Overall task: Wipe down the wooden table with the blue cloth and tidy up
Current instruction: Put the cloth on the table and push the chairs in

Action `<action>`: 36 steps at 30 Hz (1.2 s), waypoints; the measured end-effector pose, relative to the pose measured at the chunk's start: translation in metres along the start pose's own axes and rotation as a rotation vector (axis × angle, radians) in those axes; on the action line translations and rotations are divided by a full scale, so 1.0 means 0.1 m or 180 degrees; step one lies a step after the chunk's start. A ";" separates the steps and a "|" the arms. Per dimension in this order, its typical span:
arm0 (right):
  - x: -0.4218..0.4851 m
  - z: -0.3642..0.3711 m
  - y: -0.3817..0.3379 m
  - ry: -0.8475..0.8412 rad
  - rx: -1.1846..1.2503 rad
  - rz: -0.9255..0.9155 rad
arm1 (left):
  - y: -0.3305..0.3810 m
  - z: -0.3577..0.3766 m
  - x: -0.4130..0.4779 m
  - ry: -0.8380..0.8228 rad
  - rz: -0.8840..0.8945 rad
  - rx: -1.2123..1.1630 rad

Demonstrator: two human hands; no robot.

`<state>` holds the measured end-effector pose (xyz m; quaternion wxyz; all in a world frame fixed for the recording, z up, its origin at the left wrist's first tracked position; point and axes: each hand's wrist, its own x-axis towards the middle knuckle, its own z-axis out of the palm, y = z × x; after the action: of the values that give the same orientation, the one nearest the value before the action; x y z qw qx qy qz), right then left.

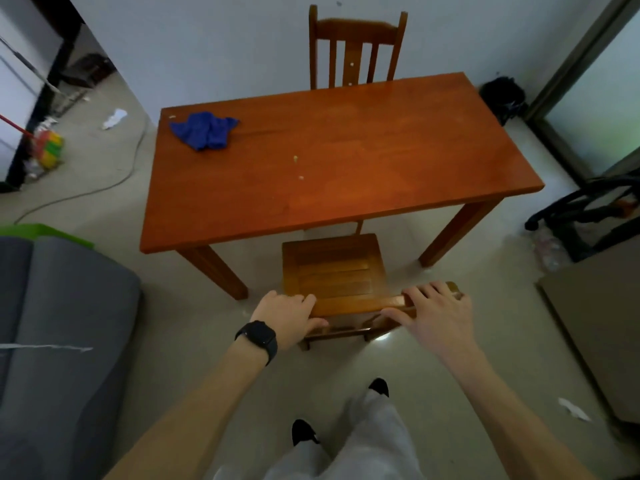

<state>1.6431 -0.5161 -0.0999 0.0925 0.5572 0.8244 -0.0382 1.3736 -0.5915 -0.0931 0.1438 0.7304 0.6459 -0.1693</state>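
Observation:
A crumpled blue cloth (203,130) lies near the far left corner of the wooden table (363,161). Two small pale crumbs (297,168) sit on the table's middle. A wooden chair (334,268) stands at the near side, its seat partly under the table. My left hand (289,318) grips the left end of the chair's top rail, thumb under it. My right hand (434,311) holds the right end of the same rail, fingers over the top.
A second wooden chair (356,46) stands behind the table against the wall. A grey sofa (59,323) is at the left, a black bin (502,95) at the far right, an office chair base (588,209) at the right. Paper scraps and a cable lie on the floor.

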 end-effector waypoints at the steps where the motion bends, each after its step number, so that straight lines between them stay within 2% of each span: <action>1: 0.05 -0.01 0.00 -0.0010 -0.0050 -0.0005 | -0.06 -0.01 0.03 -0.0017 0.0082 0.0046; 7: 0.24 0.09 0.17 0.0297 -0.0001 -0.0157 | -0.09 0.01 0.27 0.0076 0.0281 0.0305; 19: 1.59 -0.27 0.80 0.0188 -0.0101 -0.0421 | 0.02 -0.59 1.31 0.0218 -0.0149 0.0118; 23: 1.82 -0.25 0.75 0.0124 -0.0169 -0.0444 | -0.16 -0.64 1.50 0.0209 -0.0172 0.0245; 28: 1.86 -0.21 0.54 0.0389 -0.0074 -0.0456 | -0.42 -0.65 1.56 0.0004 -0.0168 0.0332; 32: 1.94 -0.25 0.42 0.0436 -0.0125 -0.0485 | -0.57 -0.71 1.58 0.0058 -0.0166 0.0466; 36: 2.24 -0.41 0.34 0.0137 -0.0175 -0.0437 | -0.77 -0.85 1.74 0.0211 -0.0217 0.0580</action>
<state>1.5894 -0.2926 -0.1022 0.0872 0.4973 0.8632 -0.0099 1.3212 -0.3895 -0.0910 0.0495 0.7233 0.6566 -0.2079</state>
